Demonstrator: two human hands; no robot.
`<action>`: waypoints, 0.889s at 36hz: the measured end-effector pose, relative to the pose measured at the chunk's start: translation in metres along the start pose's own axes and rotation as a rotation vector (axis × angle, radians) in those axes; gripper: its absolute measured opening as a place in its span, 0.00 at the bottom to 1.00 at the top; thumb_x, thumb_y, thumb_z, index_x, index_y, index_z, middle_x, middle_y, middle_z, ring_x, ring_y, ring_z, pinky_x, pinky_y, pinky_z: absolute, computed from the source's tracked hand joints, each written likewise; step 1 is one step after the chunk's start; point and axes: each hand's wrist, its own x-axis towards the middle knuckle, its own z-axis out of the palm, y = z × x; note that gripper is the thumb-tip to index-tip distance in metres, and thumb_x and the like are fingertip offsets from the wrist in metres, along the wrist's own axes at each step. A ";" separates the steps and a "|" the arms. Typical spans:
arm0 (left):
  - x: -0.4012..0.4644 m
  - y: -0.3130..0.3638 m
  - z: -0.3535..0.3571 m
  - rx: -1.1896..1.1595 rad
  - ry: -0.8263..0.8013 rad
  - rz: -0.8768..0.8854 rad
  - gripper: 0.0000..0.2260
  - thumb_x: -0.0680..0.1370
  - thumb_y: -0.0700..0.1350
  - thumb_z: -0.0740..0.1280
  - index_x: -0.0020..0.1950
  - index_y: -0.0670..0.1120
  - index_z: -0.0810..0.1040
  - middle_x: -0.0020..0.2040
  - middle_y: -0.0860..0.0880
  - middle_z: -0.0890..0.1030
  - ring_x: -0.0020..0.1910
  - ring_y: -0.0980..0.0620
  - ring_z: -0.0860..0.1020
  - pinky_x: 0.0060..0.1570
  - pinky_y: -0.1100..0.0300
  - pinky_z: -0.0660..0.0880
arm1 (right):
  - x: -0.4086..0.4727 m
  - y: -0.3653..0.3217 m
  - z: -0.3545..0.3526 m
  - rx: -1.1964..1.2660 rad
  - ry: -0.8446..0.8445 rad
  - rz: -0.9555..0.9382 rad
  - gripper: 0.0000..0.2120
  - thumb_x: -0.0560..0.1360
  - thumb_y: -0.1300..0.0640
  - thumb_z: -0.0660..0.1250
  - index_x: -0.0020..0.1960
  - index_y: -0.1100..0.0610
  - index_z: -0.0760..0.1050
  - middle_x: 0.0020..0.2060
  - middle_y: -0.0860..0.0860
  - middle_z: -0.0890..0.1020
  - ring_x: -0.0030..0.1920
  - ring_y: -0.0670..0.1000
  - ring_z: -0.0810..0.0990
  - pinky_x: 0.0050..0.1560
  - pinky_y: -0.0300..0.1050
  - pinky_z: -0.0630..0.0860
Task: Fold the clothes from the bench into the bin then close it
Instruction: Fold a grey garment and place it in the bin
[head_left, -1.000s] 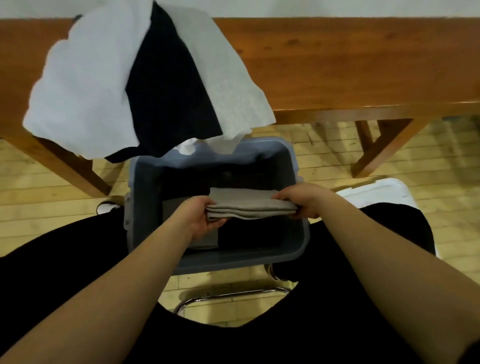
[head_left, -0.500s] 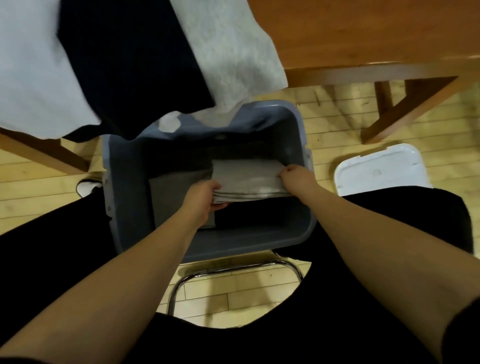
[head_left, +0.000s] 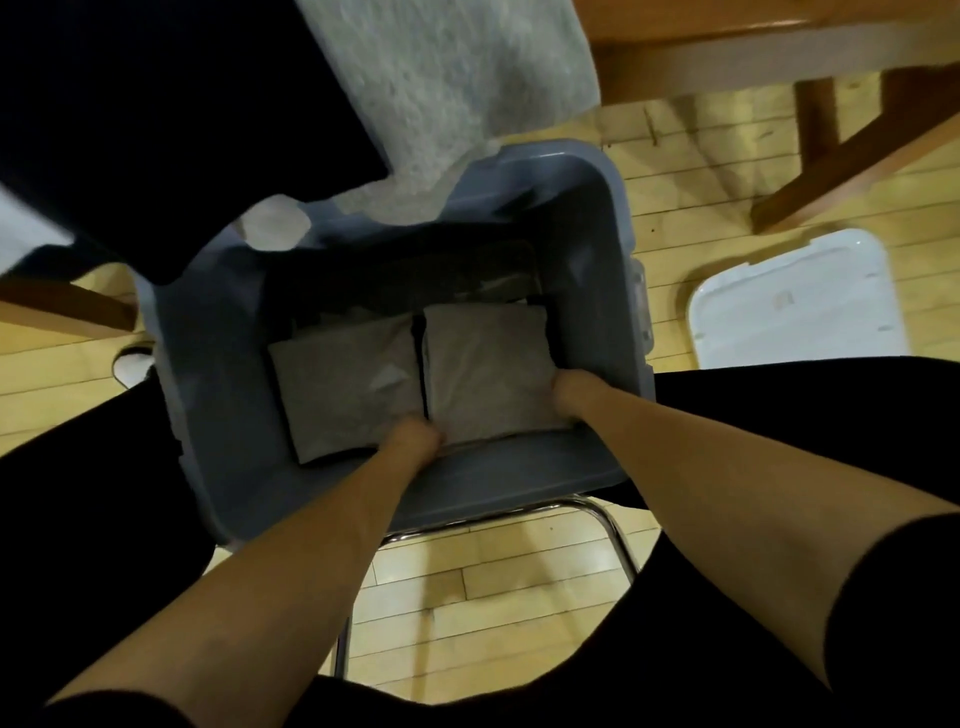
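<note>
There is a single view, from a wide-angle camera worn on the person's head. It looks steeply down and slightly forward, close over the open grey plastic bin (head_left: 613, 249), whose inside fills the middle. Both bare forearms run up from the lower edge. The brown wooden bench (head_left: 727, 57) crosses the top edge, and the pale wooden plank floor (head_left: 467, 613) shows below, its lines bent by the lens.
</note>
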 end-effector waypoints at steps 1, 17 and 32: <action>0.004 -0.003 0.000 0.023 0.025 -0.005 0.14 0.80 0.42 0.64 0.63 0.37 0.76 0.61 0.37 0.78 0.59 0.38 0.77 0.60 0.50 0.75 | 0.001 0.000 0.001 -0.016 -0.003 0.003 0.16 0.82 0.58 0.57 0.68 0.62 0.72 0.66 0.60 0.74 0.63 0.60 0.74 0.67 0.54 0.70; -0.042 0.023 -0.031 -0.039 0.023 0.173 0.11 0.83 0.43 0.59 0.59 0.37 0.76 0.55 0.39 0.79 0.45 0.46 0.76 0.40 0.57 0.75 | -0.052 -0.033 -0.030 -0.071 0.052 -0.290 0.14 0.85 0.57 0.53 0.56 0.60 0.76 0.52 0.57 0.77 0.46 0.51 0.72 0.44 0.38 0.68; -0.186 0.025 -0.124 -0.135 0.649 0.632 0.07 0.81 0.43 0.61 0.51 0.44 0.79 0.44 0.44 0.81 0.38 0.49 0.76 0.37 0.53 0.72 | -0.222 -0.054 -0.092 0.196 0.726 -0.696 0.13 0.82 0.55 0.58 0.60 0.52 0.79 0.52 0.51 0.81 0.50 0.51 0.79 0.53 0.47 0.76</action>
